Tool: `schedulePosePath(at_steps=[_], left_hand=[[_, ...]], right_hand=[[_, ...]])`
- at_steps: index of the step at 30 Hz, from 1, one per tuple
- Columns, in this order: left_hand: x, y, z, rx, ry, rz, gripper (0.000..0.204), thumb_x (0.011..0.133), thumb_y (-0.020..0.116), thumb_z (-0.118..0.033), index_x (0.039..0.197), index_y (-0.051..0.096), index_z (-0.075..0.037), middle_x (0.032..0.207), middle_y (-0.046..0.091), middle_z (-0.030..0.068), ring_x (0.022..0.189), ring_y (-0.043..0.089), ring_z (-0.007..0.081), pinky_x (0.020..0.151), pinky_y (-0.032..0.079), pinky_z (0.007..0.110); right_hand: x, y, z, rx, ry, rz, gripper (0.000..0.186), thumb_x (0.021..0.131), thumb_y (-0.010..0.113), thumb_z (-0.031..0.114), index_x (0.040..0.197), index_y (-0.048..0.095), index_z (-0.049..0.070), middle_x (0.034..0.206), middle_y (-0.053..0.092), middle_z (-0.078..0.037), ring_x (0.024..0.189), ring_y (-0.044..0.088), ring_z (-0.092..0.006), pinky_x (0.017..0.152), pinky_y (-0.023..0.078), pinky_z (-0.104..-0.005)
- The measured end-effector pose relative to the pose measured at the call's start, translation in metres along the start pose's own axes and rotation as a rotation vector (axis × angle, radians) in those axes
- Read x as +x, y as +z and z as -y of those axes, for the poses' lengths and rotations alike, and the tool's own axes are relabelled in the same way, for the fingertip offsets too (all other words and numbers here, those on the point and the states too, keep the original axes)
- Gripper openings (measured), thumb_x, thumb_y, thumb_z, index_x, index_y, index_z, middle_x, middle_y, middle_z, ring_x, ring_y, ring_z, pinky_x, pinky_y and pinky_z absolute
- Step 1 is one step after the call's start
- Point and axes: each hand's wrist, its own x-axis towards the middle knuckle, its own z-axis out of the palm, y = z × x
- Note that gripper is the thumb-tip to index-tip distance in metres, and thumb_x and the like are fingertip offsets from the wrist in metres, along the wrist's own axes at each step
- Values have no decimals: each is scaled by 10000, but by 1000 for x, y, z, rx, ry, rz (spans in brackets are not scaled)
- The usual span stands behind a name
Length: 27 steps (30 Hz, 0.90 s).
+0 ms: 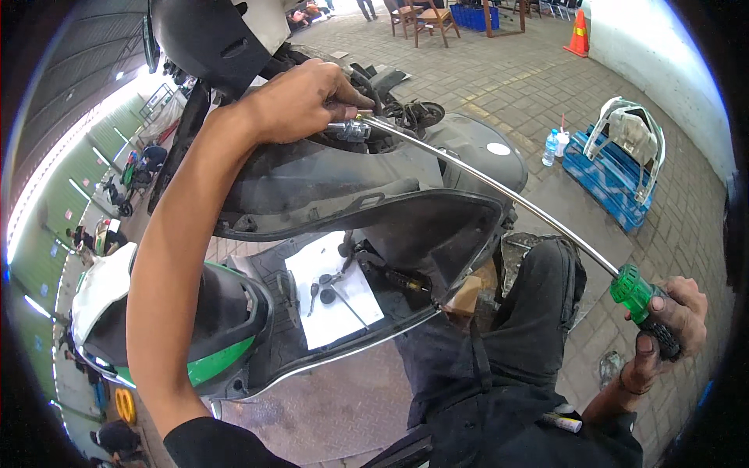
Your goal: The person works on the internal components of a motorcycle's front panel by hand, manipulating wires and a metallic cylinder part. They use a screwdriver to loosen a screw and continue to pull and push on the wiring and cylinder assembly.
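My right hand is closed around the green and black handle of a long screwdriver at the right. Its metal shaft slants up and left to my left hand. The left fingers are curled close by the shaft's tip, over the opened front of a scooter; what they pinch is hidden. A small clear part sits just under them. Below, a white paper sheet lies on the scooter's footboard, with small black parts and a thin rod on it.
Beside the paper rests a dark tool with a yellow band. A blue crate holds a pale frame-like cover; a water bottle stands next to it. Farther off are chairs, an orange cone and people at left.
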Motion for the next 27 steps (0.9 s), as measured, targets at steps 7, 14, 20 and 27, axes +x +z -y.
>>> schedulePosePath(at_steps=[7,14,20,27], left_hand=[[6,-1,-3,53,-3,-7,337,1002,735,-183,1310,758,-49,1047,744,205,967,719,316,879,542,408],[4,0,-2,147,48,-64,320,947,714,-73,1259,775,-34,1064,744,243,999,712,415,910,539,464],[-7,-7,-35,194,-60,-37,322,909,669,-25,1196,810,-64,1042,768,229,1012,743,410,902,577,485],[-30,7,-74,459,167,-807,138,856,694,-49,978,759,-57,922,754,153,803,715,393,773,581,473]], right_hand=[[19,-16,0,26,-117,102,561,965,718,606,1163,696,82,1021,606,-134,804,557,-215,645,418,-345],[30,-66,-41,14,-58,33,614,998,705,547,1272,682,-3,1099,630,-184,883,627,-283,629,495,-365],[74,-75,-85,-71,7,-31,582,995,718,509,1231,705,-22,1049,671,-190,853,659,-301,642,528,-382],[130,-86,-71,-138,-106,-60,546,991,734,466,1182,731,-45,991,720,-197,819,697,-321,656,567,-402]])
